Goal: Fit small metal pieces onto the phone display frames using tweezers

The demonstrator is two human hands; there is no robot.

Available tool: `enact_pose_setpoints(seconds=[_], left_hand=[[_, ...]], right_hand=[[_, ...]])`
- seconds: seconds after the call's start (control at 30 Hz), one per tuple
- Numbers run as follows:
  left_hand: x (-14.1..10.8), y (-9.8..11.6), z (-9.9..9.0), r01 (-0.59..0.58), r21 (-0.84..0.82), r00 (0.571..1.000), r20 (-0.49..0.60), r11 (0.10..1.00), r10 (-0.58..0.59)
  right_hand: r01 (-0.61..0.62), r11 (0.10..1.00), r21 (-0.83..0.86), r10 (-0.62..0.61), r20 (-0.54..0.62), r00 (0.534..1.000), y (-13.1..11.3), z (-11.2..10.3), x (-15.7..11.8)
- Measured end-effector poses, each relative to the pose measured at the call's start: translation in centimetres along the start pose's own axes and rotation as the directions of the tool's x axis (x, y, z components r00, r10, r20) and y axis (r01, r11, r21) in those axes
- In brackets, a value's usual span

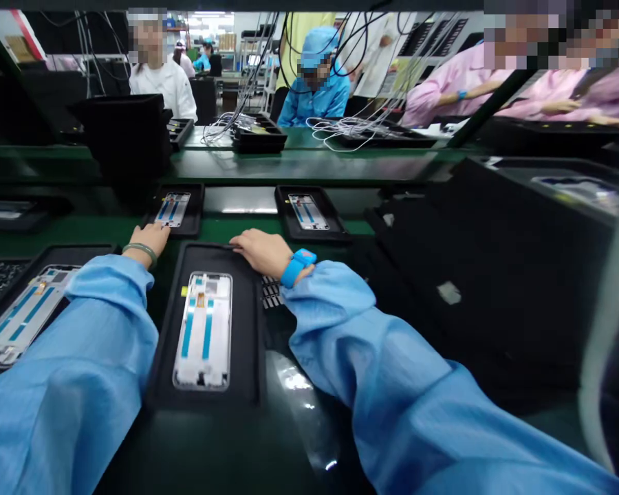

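Observation:
My left hand (148,242) reaches forward, its fingers curled over the near-left corner of a farther black tray (196,210). In that tray lies a phone frame (173,209) with blue strips. My right hand (262,251) grips the far right corner of a nearer black tray (248,330), its fingertips on the rim. This tray holds a white phone frame (204,344) with two blue strips, a small orange flex piece and a yellow tab (184,291) at its edge. My right palm and thumb are partly hidden.
Another tray with a phone frame (25,313) lies left, beneath my left sleeve. A further black tray (335,230) sits beyond my right hand. Stacked black trays (474,275) stand right. A green shelf (299,165) with cables (351,129) crosses ahead; several people work behind it.

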State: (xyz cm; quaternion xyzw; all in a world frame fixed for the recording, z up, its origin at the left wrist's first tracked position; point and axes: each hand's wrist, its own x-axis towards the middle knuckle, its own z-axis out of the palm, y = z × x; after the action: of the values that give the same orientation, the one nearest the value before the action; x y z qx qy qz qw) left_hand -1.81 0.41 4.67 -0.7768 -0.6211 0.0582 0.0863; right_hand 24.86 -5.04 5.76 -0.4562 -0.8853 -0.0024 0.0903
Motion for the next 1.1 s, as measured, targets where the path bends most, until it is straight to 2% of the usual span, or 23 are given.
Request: enact_pose_setpoints(seconds=[0.07, 0.13, 0.23, 0.33, 0.43, 0.57, 0.63, 0.67, 0.73, 0.77, 0.83, 0.9, 0.97, 1.0, 1.1], left_hand=[[0.8, -1.0, 0.3, -0.026, 0.014, 1.000, 0.012, 1.000, 0.026], [1.0, -2.2, -0.2, -0.044, 0.028, 0.999, -0.005, 0.999, 0.044], [0.8, -4.2, -2.2, -0.041, 0.053, 0.996, -0.075, 0.998, 0.044], [-0.7, -5.7, -4.8, -0.054, 0.065, 0.988, -0.138, 0.996, 0.063], [-3.8, -5.6, -6.5, -0.113, 0.060, 0.975, -0.183, 0.992, 0.122], [-10.4, -3.0, -6.4, -0.200, 0.043, 0.953, -0.224, 0.979, 0.204], [-14.5, -1.0, -5.5, -0.282, 0.030, 0.931, -0.234, 0.959, 0.281], [-16.6, 0.1, -5.0, -0.383, 0.023, 0.883, -0.284, 0.924, 0.373], [-20.5, 2.3, -4.0, -0.540, 0.029, 0.785, -0.343, 0.841, 0.516], [-22.2, 3.3, -3.6, -0.579, 0.022, 0.763, -0.338, 0.815, 0.551], [-24.7, 5.4, -3.3, -0.608, 0.012, 0.744, -0.340, 0.794, 0.575], [-26.1, 7.2, -3.4, -0.656, 0.012, 0.684, -0.413, 0.755, 0.601], [-26.8, 8.7, -3.4, -0.709, 0.023, 0.618, -0.463, 0.705, 0.636], [-27.1, 9.4, -3.4, -0.728, 0.026, 0.599, -0.464, 0.685, 0.653], [-28.1, 11.1, -2.8, -0.755, 0.039, 0.587, -0.407, 0.655, 0.700]], right_hand=[[-0.155, 0.987, 0.038, 0.156, -0.018, 0.988, 2.6, -0.6, 0.6], [-0.271, 0.961, 0.052, 0.273, -0.040, 0.961, 5.0, -0.8, 1.0], [-0.463, 0.882, 0.085, 0.468, -0.066, 0.881, 7.6, -0.3, 1.7], [-0.591, 0.790, 0.161, 0.606, -0.064, 0.793, 8.2, 0.4, 2.5], [-0.607, 0.748, 0.270, 0.644, -0.069, 0.762, 7.6, 0.3, 2.7], [-0.543, 0.731, 0.414, 0.624, -0.082, 0.777, 6.1, -0.8, 0.5], [-0.488, 0.646, 0.587, 0.625, -0.039, 0.780, 4.9, -0.9, -1.7], [-0.439, 0.534, 0.722, 0.630, 0.007, 0.776, 4.3, -0.8, -2.9], [-0.330, 0.244, 0.912, 0.627, 0.112, 0.771, 2.9, -0.3, -5.4], [-0.299, 0.149, 0.943, 0.617, 0.148, 0.773, 2.3, 0.1, -6.6], [-0.262, 0.013, 0.965, 0.588, 0.205, 0.783, 1.2, 0.9, -8.5], [-0.247, -0.072, 0.966, 0.591, 0.241, 0.770, 0.5, 1.7, -10.0], [-0.247, -0.100, 0.964, 0.627, 0.253, 0.736, 0.3, 2.4, -10.8], [-0.248, -0.095, 0.964, 0.648, 0.249, 0.720, 0.3, 2.6, -11.0], [-0.235, -0.069, 0.970, 0.680, 0.218, 0.700, 0.4, 3.3, -11.1]])
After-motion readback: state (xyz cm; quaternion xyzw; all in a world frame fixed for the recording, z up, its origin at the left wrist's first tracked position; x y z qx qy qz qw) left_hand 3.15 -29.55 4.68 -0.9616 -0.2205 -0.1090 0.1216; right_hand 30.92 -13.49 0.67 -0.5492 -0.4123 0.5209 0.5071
